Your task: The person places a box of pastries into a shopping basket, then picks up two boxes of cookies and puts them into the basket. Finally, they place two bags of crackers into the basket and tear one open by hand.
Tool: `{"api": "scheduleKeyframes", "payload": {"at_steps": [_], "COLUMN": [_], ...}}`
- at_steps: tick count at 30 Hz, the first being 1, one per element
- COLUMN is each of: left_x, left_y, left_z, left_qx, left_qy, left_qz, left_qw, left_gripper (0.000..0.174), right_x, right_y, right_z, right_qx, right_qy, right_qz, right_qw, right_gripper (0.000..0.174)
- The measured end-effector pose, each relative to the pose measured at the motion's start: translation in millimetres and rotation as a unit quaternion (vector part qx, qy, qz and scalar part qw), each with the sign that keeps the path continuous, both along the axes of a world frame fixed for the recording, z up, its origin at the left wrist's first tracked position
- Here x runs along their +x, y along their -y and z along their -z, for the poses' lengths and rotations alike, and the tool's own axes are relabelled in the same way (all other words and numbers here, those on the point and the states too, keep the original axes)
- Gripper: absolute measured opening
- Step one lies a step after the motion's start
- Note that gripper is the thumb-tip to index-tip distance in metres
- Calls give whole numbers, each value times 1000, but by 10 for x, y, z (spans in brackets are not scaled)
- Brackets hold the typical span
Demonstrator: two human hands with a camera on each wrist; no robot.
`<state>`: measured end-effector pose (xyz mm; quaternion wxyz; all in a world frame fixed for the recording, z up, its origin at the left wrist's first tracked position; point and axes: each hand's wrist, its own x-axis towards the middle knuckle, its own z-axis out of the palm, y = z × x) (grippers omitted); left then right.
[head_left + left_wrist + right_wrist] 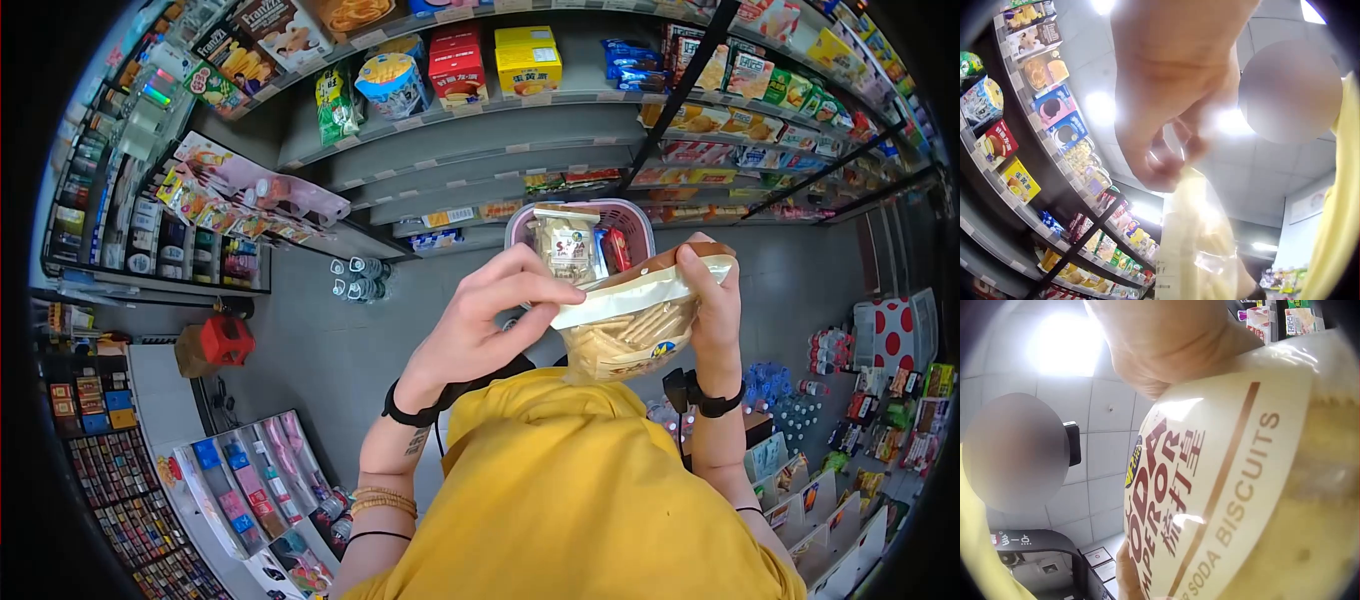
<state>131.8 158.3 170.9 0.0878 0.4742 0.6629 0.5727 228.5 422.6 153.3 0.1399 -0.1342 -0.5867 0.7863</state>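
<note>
A clear and cream bag of soda biscuits point(632, 330) is held up in front of the chest. My right hand point(712, 300) grips its right end, thumb on the upper edge. My left hand point(500, 315) pinches the bag's left corner between thumb and fingers. In the left wrist view the left hand point(1175, 94) has its fingertips at the top of the pale bag point(1194, 250). The right wrist view shows the bag's printed face point(1222, 481) close up, with part of the right hand point(1179, 344) over it.
Beyond the bag is a pink basket point(640, 222) holding another biscuit pack point(568, 247) and a red pack point(614, 248). Shelves point(480, 160) of boxed snacks curve across the front. Bottles point(362, 280) stand on the floor at left, near a red stool point(227, 341).
</note>
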Motion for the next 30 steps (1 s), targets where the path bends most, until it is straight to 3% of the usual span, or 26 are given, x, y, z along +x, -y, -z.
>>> {"api": "scheduleKeyframes", "payload": {"at_steps": [4, 10, 22, 30], "left_x": [-43, -153, -289, -295], "left_y": [-38, -2, 149, 225], "left_z": [73, 78, 69, 71], "left_qx": [43, 46, 34, 14], "left_qy": [169, 261, 286, 271], "left_qz": [52, 146, 245, 250], "left_qw": [983, 953, 926, 929], "left_gripper": [19, 14, 18, 22], "right_x": [65, 79, 62, 69], "right_y": [-39, -109, -12, 80], "right_z": [-16, -13, 83, 74], "right_qx": [-18, -51, -56, -35], "right_qy": [24, 36, 35, 36], "right_qz": [10, -16, -50, -62], "right_qw": [1000, 998, 997, 997], "right_gripper": [18, 18, 17, 16]}}
